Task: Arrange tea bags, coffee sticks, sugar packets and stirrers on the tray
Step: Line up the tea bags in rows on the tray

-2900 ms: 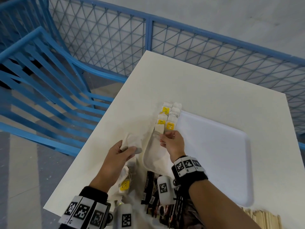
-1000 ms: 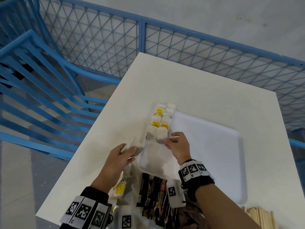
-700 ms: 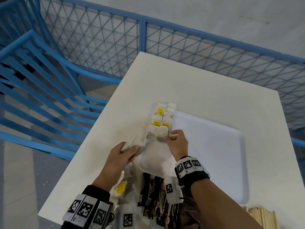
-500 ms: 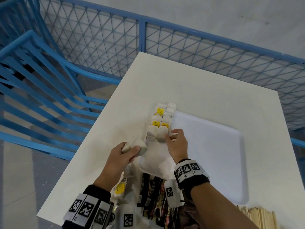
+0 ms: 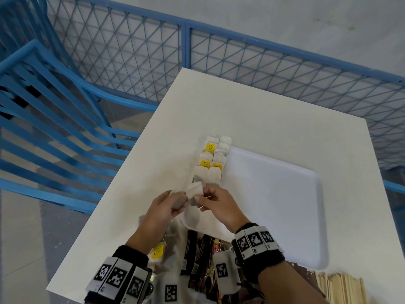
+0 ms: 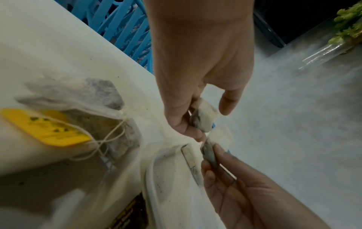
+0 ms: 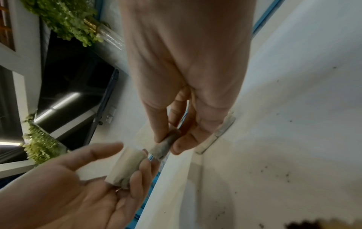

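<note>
A white tray (image 5: 285,194) lies on a white table (image 5: 263,110), and every place below is given from that tray. Above its near left corner the two hands are brought together. A tea bag (image 5: 195,191) is pinched between the thumb and fingertips of the right hand (image 5: 219,207), the fingers being curled on it; in the right wrist view the same bag (image 7: 166,144) is seen clamped between thumb and forefinger. A small bundle of tea bags (image 5: 177,199) is held in the left hand (image 5: 162,211), whose fingers are curled round it from below, as is plain in the right wrist view (image 7: 127,167). The two hands are nearly touching at the fingertips. Along the tray's left edge a double row of tea bags (image 5: 211,161) is laid, some with yellow tags showing, running from the far left corner towards the hands. Just off the near edge of the tray, dark coffee sticks (image 5: 197,255) are piled, and to the left of them a loose tea bag with a yellow tag (image 5: 157,252) lies on the table. Off the near right corner, pale wooden stirrers (image 5: 341,288) are stacked. A blue mesh fence (image 5: 263,51) stands beyond the table's far side.
</note>
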### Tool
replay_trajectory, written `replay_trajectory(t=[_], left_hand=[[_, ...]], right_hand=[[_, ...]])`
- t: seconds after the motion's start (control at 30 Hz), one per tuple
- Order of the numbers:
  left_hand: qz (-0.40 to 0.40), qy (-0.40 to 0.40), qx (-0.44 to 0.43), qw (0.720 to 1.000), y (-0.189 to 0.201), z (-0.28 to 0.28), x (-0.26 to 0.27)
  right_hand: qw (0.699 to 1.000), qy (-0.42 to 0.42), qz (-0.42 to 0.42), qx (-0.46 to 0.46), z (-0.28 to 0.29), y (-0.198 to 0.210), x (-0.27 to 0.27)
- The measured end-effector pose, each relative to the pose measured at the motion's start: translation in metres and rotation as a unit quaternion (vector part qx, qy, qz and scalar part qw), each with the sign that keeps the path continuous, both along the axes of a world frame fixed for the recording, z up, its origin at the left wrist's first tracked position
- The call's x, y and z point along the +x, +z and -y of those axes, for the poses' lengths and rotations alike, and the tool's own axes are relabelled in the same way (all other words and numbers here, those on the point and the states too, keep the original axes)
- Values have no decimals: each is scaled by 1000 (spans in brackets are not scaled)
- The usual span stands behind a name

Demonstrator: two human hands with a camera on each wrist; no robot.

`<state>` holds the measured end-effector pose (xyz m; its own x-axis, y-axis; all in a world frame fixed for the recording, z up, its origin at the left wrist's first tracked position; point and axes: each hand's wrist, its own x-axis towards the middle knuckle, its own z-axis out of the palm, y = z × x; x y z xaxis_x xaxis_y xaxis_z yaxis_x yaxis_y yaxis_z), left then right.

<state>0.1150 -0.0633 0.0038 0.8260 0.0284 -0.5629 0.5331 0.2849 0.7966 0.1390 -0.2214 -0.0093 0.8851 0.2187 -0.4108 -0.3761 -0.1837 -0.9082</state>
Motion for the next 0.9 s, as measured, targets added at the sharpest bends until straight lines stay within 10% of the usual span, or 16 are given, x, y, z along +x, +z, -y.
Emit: replay_trajectory(t=[0.17,0.5,0.9], left_hand=[[12,9,-16,1000,1,-2,3],[130,-118,289,941,-8,1,21],[147,-277,306,899,-31,9,75]], right_hand=[[997,-68,-21,23,14,-4,2],[984,-172,-26,25,38,-9,6],[974,-215,-4,-76,22,-31,13]])
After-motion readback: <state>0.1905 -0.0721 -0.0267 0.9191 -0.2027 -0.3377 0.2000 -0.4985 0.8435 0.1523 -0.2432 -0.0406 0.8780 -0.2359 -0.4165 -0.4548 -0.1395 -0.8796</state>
